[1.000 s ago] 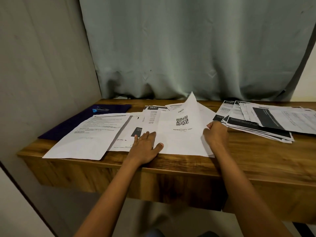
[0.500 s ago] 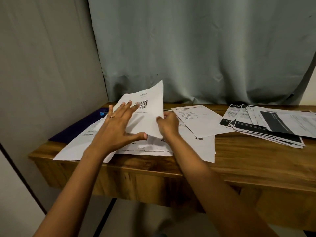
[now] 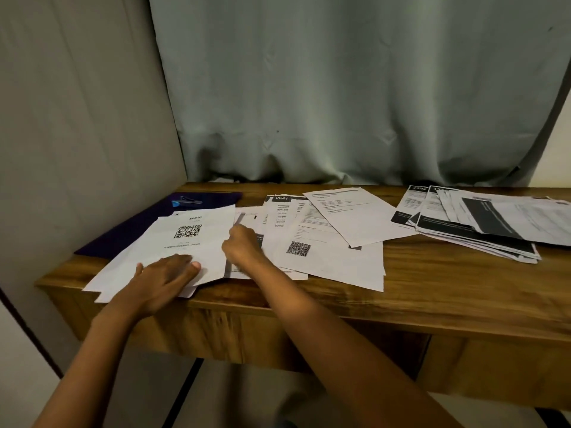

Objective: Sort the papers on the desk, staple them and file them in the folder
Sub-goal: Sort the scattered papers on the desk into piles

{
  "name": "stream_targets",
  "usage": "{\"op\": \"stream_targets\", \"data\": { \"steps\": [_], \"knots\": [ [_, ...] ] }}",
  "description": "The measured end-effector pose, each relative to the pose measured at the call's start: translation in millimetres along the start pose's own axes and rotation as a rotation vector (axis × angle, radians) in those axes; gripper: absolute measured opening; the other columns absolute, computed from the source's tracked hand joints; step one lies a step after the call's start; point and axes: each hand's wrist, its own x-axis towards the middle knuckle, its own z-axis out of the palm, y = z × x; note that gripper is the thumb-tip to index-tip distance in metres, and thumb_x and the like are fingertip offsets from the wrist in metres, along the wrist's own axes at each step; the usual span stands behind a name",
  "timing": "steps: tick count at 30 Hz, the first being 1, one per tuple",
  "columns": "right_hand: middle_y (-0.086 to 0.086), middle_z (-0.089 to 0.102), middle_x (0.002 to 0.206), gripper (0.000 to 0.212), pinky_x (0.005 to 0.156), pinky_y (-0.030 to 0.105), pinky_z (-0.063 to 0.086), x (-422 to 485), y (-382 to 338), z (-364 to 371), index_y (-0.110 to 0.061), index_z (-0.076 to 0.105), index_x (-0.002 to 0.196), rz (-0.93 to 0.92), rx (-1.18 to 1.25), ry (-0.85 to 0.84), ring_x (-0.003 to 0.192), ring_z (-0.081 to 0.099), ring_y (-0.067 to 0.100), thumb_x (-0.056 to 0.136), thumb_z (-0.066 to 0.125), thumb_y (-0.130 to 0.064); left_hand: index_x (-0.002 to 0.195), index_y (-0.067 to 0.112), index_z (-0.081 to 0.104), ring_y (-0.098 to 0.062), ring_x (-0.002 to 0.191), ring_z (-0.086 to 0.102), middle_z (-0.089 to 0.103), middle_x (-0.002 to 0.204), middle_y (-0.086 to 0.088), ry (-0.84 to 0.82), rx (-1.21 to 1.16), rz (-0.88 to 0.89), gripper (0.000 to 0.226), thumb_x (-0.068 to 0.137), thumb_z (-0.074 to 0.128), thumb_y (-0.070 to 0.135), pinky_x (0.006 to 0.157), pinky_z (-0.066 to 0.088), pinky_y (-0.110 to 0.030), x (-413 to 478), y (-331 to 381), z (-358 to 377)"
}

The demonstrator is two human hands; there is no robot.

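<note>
Left of centre on the surface (image 3: 432, 273), the QR sheet (image 3: 188, 239) is lying atop loose papers. The left grip (image 3: 163, 279) is pressing spread and flat on its near end. The right grip (image 3: 242, 247) is pinching its right edge, fingertips hidden. The folder (image 3: 136, 227) is showing only partly beneath.

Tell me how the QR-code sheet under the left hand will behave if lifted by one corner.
Probably floppy: the QR-code sheet is a single thin page and would droop from one corner. Likely light and slippery, since it lies on other loose papers; the left hand pressing flat on it seems to hold it in place.
</note>
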Motion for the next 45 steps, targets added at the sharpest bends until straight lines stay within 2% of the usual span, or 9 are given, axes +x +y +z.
{"op": "stream_targets", "data": {
  "steps": [2,7,12,16,19,25,28,34,45],
  "knots": [
    [0.023,0.060,0.107,0.021,0.075,0.035,0.047,1.4,14.9,-24.7,0.009,0.064,0.092,-0.110,-0.035,0.072,0.102,0.056,0.032,0.086,0.044,0.007,0.143,0.025,0.036,-0.026,0.141,0.029,0.032,0.153,-0.002,0.031,0.003,0.004,0.087,0.073,0.014,0.071,0.115,0.001,-0.055,0.3,1.3,2.8],
    [0.023,0.051,0.128,0.031,0.098,0.035,0.040,12.6,82.0,-122.8,0.004,0.056,0.121,-0.068,-0.400,0.329,0.120,0.048,0.034,0.094,0.045,-0.007,0.147,0.023,0.030,-0.025,0.145,0.018,0.022,0.157,-0.005,0.172,0.068,0.089,0.107,0.066,0.001,0.085,0.116,-0.001,-0.049,13.2,27.7,-3.7],
    [0.017,0.011,0.157,0.060,0.116,0.051,0.011,8.7,153.7,-185.0,-0.009,0.026,0.146,0.237,-0.767,0.085,0.144,0.002,0.039,0.098,0.034,-0.044,0.148,0.027,0.025,-0.020,0.147,0.012,0.017,0.158,0.000,0.196,-0.057,0.292,0.091,0.078,0.010,0.083,0.117,0.003,-0.041,23.4,100.3,7.8],
    [0.015,0.035,0.146,0.063,0.106,0.047,0.033,-3.4,167.2,-182.3,-0.012,0.037,0.138,0.236,-0.725,-0.099,0.132,0.036,0.034,0.095,0.031,-0.057,0.149,0.035,0.021,-0.015,0.147,0.009,0.013,0.159,0.007,0.011,-0.095,0.467,0.076,0.084,0.024,0.076,0.118,0.000,-0.039,35.7,152.2,42.8],
    [0.010,0.049,0.136,0.052,0.093,0.038,0.041,-13.9,162.0,-174.2,-0.016,0.046,0.130,0.160,-0.705,-0.070,0.119,0.048,0.027,0.096,0.033,-0.053,0.151,0.036,0.012,-0.015,0.147,0.002,0.005,0.160,0.007,-0.142,0.051,0.459,0.069,0.090,0.025,0.066,0.117,-0.004,-0.041,45.7,174.6,69.4],
    [0.002,0.062,0.125,0.025,0.091,0.029,0.046,-34.4,159.8,-181.7,-0.022,0.065,0.114,-0.029,-0.453,0.107,0.107,0.056,0.017,0.095,0.051,-0.028,0.152,0.032,0.001,-0.018,0.147,-0.008,-0.006,0.160,0.004,-0.184,0.241,0.382,0.066,0.095,0.018,0.062,0.118,-0.008,-0.043,51.0,184.0,92.8],
    [0.008,0.048,0.141,0.041,0.101,0.035,0.040,-34.1,172.7,-201.5,-0.019,0.052,0.133,-0.013,-0.503,0.214,0.125,0.047,0.025,0.094,0.053,-0.033,0.152,0.031,-0.002,-0.018,0.147,-0.010,-0.008,0.160,0.004,-0.194,0.249,0.348,0.067,0.096,0.016,0.062,0.119,-0.007,-0.042,54.1,189.1,92.5],
    [0.011,0.023,0.156,0.060,0.111,0.037,0.026,-21.9,193.4,-223.7,-0.016,0.028,0.148,0.179,-0.653,-0.006,0.141,0.027,0.028,0.098,0.036,-0.049,0.153,0.028,0.001,-0.020,0.147,-0.008,-0.006,0.160,0.002,-0.170,0.197,0.254,0.067,0.096,0.011,0.061,0.119,-0.005,-0.043,72.7,207.4,97.3],
    [0.013,0.054,0.129,0.049,0.097,0.038,0.042,-27.1,195.5,-213.2,-0.009,0.053,0.125,0.150,-0.604,0.151,0.117,0.049,0.027,0.096,0.042,-0.047,0.153,0.014,0.001,-0.021,0.148,-0.005,-0.003,0.160,-0.006,-0.124,0.164,0.187,0.073,0.097,0.014,0.059,0.118,-0.008,-0.042,59.2,190.6,90.7]
  ]
}}
